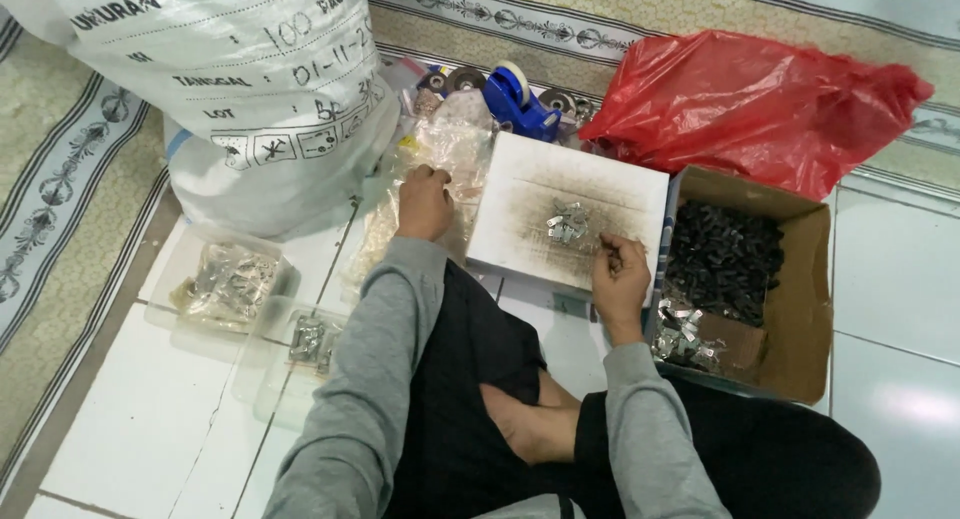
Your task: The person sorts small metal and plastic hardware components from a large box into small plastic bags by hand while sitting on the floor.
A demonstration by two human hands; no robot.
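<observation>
So this person's sitting cross-legged on white floor tiles point(150, 419), apparently mid-sorting or assembling small metal clips. The right hand point(620, 274) is curled at the edge of a smudged white board point(530, 204), fingertips pinched together on what looks like one tiny piece, though it's too small to be sure. A little heap of shiny metal clips point(568, 224) sits in the middle of that board, just beside the hand. The left hand point(425, 204) rests closed on a crinkly clear plastic bag point(450, 144); can't tell if it grips anything. The cardboard box point(800, 309) on the right holds matte black parts point(725, 259) and more silvery bits. Next bit probably needs a fine fingertip pinch.
</observation>
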